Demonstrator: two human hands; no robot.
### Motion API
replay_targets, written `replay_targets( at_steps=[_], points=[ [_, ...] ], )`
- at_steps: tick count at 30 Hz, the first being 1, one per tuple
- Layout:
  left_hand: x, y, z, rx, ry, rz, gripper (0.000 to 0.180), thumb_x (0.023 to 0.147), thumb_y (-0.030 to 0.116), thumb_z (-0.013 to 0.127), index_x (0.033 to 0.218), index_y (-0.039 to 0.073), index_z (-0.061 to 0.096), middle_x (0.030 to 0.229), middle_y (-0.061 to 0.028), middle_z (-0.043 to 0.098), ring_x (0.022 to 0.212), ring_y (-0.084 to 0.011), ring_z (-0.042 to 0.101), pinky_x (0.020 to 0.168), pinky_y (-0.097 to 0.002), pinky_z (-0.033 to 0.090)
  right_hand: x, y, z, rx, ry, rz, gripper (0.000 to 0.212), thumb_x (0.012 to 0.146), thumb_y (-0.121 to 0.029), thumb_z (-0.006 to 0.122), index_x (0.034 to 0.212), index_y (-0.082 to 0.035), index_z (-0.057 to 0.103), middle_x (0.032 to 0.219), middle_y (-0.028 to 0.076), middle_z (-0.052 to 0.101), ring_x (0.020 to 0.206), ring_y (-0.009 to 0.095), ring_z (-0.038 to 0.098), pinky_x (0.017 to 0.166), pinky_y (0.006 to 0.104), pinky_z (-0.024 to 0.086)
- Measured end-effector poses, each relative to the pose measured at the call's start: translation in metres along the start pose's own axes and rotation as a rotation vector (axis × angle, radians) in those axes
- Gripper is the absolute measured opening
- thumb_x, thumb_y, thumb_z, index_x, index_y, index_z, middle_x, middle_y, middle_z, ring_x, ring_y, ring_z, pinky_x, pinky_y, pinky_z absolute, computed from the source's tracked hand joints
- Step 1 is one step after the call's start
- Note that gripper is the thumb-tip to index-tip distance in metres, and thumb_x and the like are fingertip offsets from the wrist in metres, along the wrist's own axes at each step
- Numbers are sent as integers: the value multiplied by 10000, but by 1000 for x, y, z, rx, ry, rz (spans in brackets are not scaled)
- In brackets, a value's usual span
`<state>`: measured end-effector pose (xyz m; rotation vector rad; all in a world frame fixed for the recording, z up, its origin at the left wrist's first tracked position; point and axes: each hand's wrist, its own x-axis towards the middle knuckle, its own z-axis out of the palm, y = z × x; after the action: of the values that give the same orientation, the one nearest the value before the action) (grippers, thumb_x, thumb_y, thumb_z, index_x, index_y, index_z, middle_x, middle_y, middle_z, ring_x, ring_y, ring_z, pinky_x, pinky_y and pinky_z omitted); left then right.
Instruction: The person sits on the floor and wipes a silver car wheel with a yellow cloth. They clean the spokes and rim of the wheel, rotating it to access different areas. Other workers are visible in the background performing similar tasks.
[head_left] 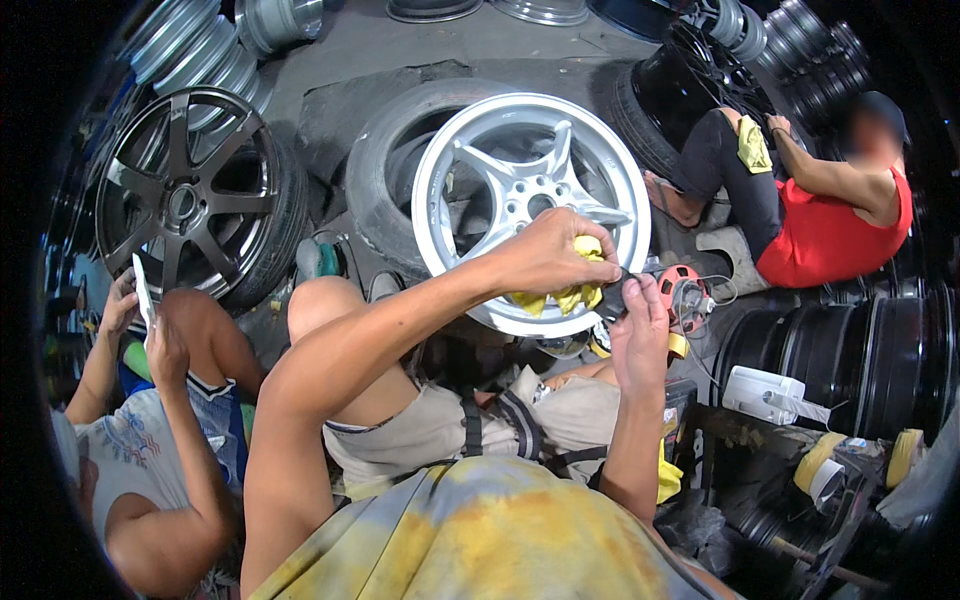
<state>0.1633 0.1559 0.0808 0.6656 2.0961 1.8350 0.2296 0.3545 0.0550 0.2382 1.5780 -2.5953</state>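
A silver five-spoke wheel rim [432, 180] leans in front of me against a tyre lying on the floor. Over its near right edge, my left hand [565, 250] is closed around a crumpled yellow cloth [570, 298]. The thumb and fingertips of that hand also reach a small dark piece [610, 300], perhaps sandpaper. My right hand [640, 322] pinches this dark piece from the other side, so both hands meet just off the rim's edge. Its exact kind is too small to make out.
A tyre [375, 185] lies behind the rim. At left stands a dark multi-spoke wheel [185, 205], near a person holding a white phone [145, 290]. A person in red [835, 235] sits at right with a yellow cloth. A red cord reel [682, 300] and stacked black rims [850, 350] are close by.
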Motion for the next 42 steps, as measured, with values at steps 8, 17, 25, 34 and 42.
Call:
replay_targets(
  at_steps=[8,17,25,34,42],
  points=[
    [7,16,-38,486,162,84,273,830,304,800,900,40,785,727,-120,724,627,-195,667,671,-341,539,14,-2,30,-120,-249,-85,106,1033,-108,588,1107,-36,566,1046,100,691,911,135,648,801,283,525],
    [-2,0,-148,797,630,-125,376,864,424,739,904,53,788,699,-138,711,628,-225,689,657,-378,553,93,86,32,-1151,-239,-688,136,857,-46,731,990,-19,729,866,137,619,814,291,623,754,404,491],
    [-18,-48,-195,891,605,-385,428,822,479,754,957,77,804,769,-156,741,720,-295,733,760,-424,575,106,104,44,-1289,-214,-770,119,874,-77,708,977,-21,733,879,149,591,824,339,609,749,441,482],
    [1,-98,-198,901,373,-662,610,754,617,775,1120,129,782,1123,-178,736,1091,-317,692,934,-457,535,112,112,53,-1359,-156,-760,96,896,-76,678,960,-14,714,876,162,580,819,345,606,742,458,480],
    [3,-110,-203,941,395,-597,426,789,521,786,976,140,818,953,-123,770,892,-278,729,825,-418,550,125,116,65,-1329,-108,-741,75,900,-71,668,917,-4,697,889,172,606,834,368,607,759,477,475]
  ],
)
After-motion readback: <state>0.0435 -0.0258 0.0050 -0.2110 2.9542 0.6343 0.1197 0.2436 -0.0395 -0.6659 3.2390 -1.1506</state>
